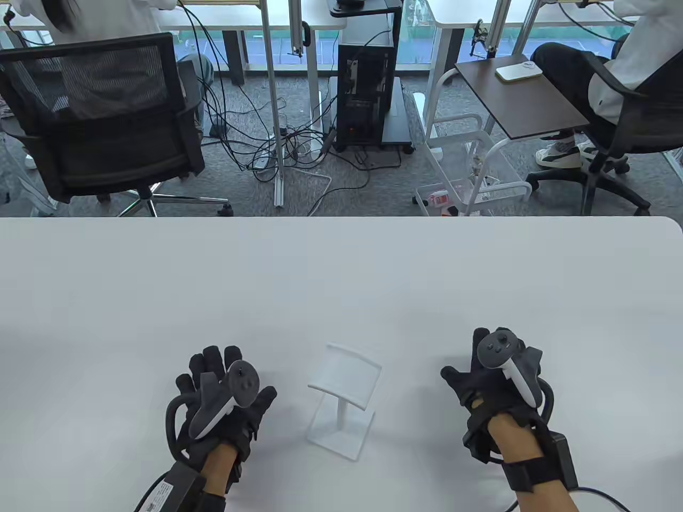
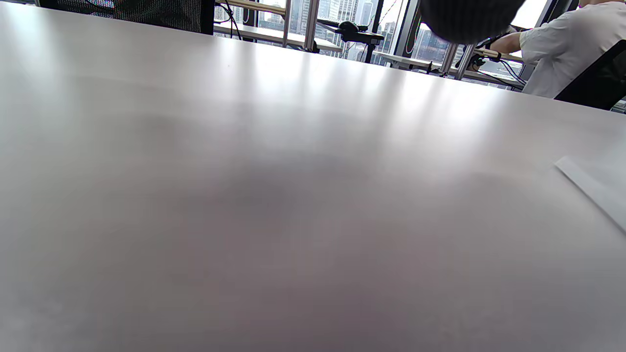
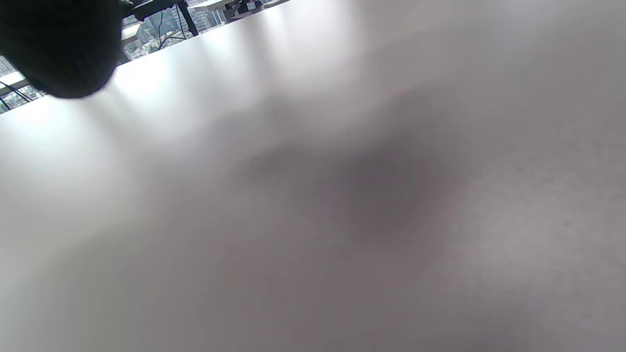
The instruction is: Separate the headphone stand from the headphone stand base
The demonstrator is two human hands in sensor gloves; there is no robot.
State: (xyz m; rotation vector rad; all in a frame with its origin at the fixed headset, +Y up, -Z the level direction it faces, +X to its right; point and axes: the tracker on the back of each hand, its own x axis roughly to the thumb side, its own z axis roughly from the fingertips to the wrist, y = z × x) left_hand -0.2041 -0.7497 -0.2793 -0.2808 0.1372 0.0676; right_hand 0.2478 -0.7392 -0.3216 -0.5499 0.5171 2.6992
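A white headphone stand (image 1: 346,382) with a curved top plate and thin post stands upright in its flat white base (image 1: 341,431), near the table's front middle. My left hand (image 1: 224,394) lies flat on the table to the left of it, fingers spread, holding nothing. My right hand (image 1: 491,373) lies flat to the right of it, also empty. Neither hand touches the stand. In the left wrist view a corner of the base (image 2: 594,188) shows at the right edge, and one dark fingertip (image 2: 469,19) at the top. The right wrist view shows one dark fingertip (image 3: 58,46) over bare table.
The white table (image 1: 341,277) stretches wide behind the stand. Beyond its far edge are an office chair (image 1: 101,117), floor cables, a computer tower (image 1: 368,96) and a seated person (image 1: 613,64).
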